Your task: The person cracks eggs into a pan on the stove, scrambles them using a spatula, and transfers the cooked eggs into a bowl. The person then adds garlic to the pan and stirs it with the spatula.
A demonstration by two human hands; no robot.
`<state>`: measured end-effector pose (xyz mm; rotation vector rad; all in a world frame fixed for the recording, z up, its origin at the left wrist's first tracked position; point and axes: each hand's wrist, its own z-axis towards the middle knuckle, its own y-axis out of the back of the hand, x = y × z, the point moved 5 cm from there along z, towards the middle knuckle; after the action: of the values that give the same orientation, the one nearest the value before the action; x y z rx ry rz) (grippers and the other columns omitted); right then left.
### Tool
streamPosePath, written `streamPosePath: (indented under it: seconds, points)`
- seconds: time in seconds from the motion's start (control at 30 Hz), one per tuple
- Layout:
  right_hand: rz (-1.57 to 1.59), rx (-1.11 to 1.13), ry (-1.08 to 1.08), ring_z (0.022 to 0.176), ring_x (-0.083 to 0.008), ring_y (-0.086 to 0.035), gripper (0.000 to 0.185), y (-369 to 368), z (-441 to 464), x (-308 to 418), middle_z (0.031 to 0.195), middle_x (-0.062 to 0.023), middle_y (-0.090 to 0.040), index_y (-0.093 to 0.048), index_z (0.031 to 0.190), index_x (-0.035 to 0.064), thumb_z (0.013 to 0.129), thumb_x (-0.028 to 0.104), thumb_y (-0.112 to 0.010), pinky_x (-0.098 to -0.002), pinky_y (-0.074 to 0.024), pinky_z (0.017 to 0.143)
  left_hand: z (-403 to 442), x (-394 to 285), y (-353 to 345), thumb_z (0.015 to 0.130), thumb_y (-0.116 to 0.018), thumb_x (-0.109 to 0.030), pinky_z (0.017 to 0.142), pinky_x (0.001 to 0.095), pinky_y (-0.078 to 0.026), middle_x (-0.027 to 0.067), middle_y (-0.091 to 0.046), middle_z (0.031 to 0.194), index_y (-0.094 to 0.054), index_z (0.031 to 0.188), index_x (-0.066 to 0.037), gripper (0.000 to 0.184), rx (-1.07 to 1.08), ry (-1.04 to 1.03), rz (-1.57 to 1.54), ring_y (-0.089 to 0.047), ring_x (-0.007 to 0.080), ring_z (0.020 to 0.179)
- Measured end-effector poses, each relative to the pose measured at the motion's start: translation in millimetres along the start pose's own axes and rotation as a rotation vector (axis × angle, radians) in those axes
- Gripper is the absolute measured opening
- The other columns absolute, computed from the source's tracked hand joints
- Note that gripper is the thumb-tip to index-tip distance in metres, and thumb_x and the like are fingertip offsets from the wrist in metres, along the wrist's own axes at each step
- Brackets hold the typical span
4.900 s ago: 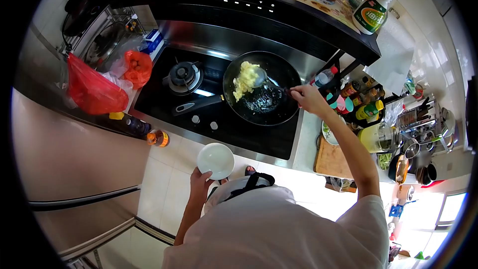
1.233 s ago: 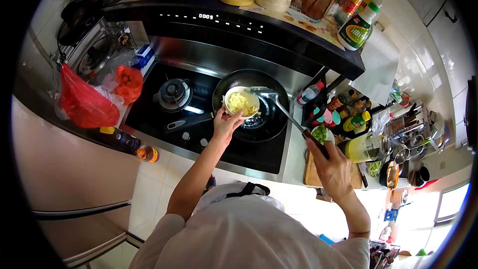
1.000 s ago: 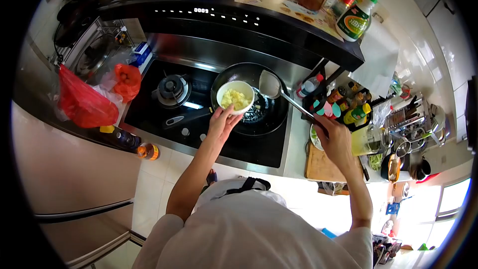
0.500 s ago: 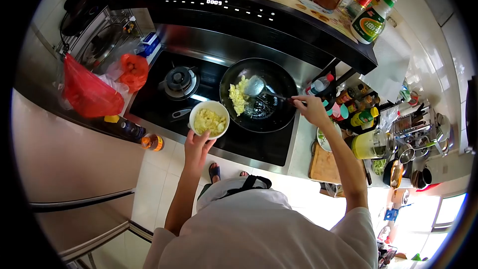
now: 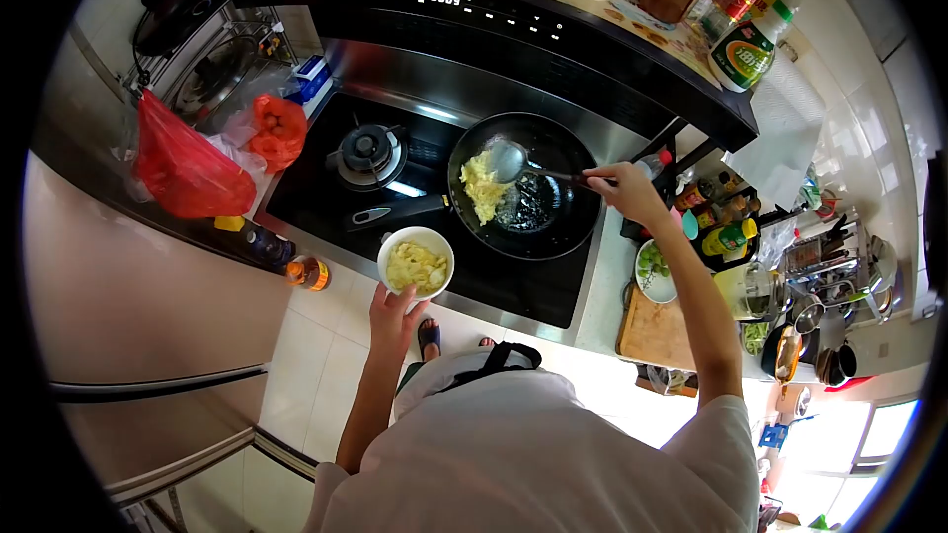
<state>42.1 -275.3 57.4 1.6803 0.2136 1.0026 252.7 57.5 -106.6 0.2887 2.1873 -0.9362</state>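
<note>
My left hand (image 5: 396, 318) grips a white bowl (image 5: 386, 266) from below and the side, fingers on its rim. Yellow scrambled egg (image 5: 419, 266) lies in the bowl, which is over the front edge of the stove. My right hand (image 5: 629, 191) is closed around the dark handle of a metal ladle (image 5: 509, 161). The ladle's rounded head is in the black frying pan (image 5: 538, 242), against the upper right of more scrambled egg (image 5: 483, 190). That egg is heaped on the pan's left side, with shiny oil to its right. The pan's handle (image 5: 400, 211) points left.
Left of the pan is another burner (image 5: 367, 150). Red plastic bags (image 5: 188, 163) hang at the far left, near an orange-labelled bottle (image 5: 308, 273). At right are a plate of green pieces (image 5: 655, 274), a cutting board (image 5: 656, 326) and several bottles. The range hood (image 5: 513, 35) overhangs the stove.
The bowl has moved back from the pan toward my body, uncovering more of the pan's handle. The ladle head has shifted slightly left against the egg. The view has shifted a little.
</note>
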Motion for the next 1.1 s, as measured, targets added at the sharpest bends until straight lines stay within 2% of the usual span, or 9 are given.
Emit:
streamPosePath:
  seconds: [0.17,0.3,0.33,0.53,0.63,0.67,0.77,0.87,1.1]
  points:
    - [0.073,0.248,-0.211,0.048,-0.008,-0.054,0.026,27,-27,-28,0.062,-0.0027,-0.061,-0.07,0.099,0.0004,0.09,0.022,-0.057,-0.0227,-0.0421,0.047,-2,3,7,0.09,-0.055,-0.003,0.094,0.0421,-0.05,0.0111,-0.052,0.123,-0.038,0.132,-0.006,0.045,-0.009,-0.006,-0.042,-0.055,0.0236,0.113]
    - [0.224,0.459,-0.437,0.041,-0.0044,-0.043,0.028,4,-55,-26,0.056,0.0006,-0.054,-0.069,0.102,0.0059,0.095,0.025,-0.051,-0.0197,-0.0306,0.037,-4,10,11,0.09,-0.055,-0.003,0.094,0.0411,-0.05,0.0109,-0.052,0.123,-0.038,0.133,-0.005,0.045,-0.038,0.0,-0.052,-0.056,0.0234,0.113]
    - [0.273,0.44,-0.446,0.038,-0.0039,-0.037,0.029,-11,-55,-26,0.055,0.0006,-0.052,-0.067,0.108,0.0077,0.096,0.025,-0.048,-0.0196,-0.0256,0.034,-4,12,11,0.09,-0.055,-0.003,0.094,0.0412,-0.05,0.0108,-0.052,0.123,-0.038,0.132,-0.005,0.045,-0.038,0.007,-0.051,-0.056,0.0234,0.112]
    - [0.482,0.286,-0.387,0.037,-0.0049,-0.037,0.032,-28,-32,-5,0.054,0.0001,-0.05,-0.062,0.116,0.0087,0.097,0.027,-0.044,-0.0203,-0.025,0.033,-6,11,4,0.087,-0.061,-0.005,0.088,0.0393,-0.055,0.0119,-0.057,0.111,-0.043,0.123,-0.002,0.041,-0.022,0.0,-0.059,-0.059,0.0241,0.104]
    - [0.406,0.26,-0.403,0.038,-0.0084,-0.045,0.033,-11,-39,-26,0.055,-0.0023,-0.053,-0.065,0.113,0.0094,0.096,0.029,-0.044,-0.0222,-0.0314,0.034,-8,9,2,0.087,-0.061,-0.004,0.088,0.04,-0.054,0.0115,-0.057,0.111,-0.043,0.123,-0.003,0.04,-0.014,-0.019,-0.083,-0.059,0.0245,0.104]
    - [0.255,0.207,-0.372,0.042,-0.0104,-0.051,0.033,-5,-45,-30,0.057,-0.0046,-0.055,-0.066,0.111,0.008,0.096,0.028,-0.044,-0.0243,-0.0383,0.04,-8,8,3,0.087,-0.06,-0.004,0.088,0.0402,-0.054,0.0114,-0.057,0.111,-0.043,0.123,-0.003,0.04,-0.029,-0.02,-0.086,-0.059,0.0246,0.104]
    - [0.126,0.156,-0.233,0.048,-0.0135,-0.057,0.034,-3,-53,-43,0.06,-0.0077,-0.058,-0.068,0.106,0.0064,0.095,0.029,-0.045,-0.0284,-0.0445,0.049,-7,11,7,0.087,-0.06,-0.003,0.088,0.04,-0.055,0.0115,-0.057,0.11,-0.043,0.123,-0.003,0.039,-0.042,-0.024,-0.099,-0.059,0.0244,0.104]
    - [0.056,0.117,-0.233,0.053,-0.0168,-0.061,0.033,-5,-54,-51,0.062,-0.0098,-0.061,-0.069,0.102,0.0051,0.094,0.028,-0.046,-0.0312,-0.0473,0.057,-11,13,9,0.087,-0.06,-0.003,0.087,0.0388,-0.055,0.0116,-0.057,0.109,-0.044,0.122,-0.003,0.038,-0.059,-0.01,-0.083,-0.059,0.0237,0.104]
    - [0.008,0.079,-0.169,0.054,-0.0188,-0.062,0.031,-3,-32,-51,0.063,-0.0107,-0.062,-0.07,0.102,0.0052,0.093,0.026,-0.048,-0.032,-0.0484,0.058,-15,10,10,0.087,-0.06,-0.003,0.083,0.0352,-0.057,0.0111,-0.057,0.108,-0.045,0.121,-0.003,0.038,-0.075,-0.023,-0.033,-0.06,0.0228,0.102]
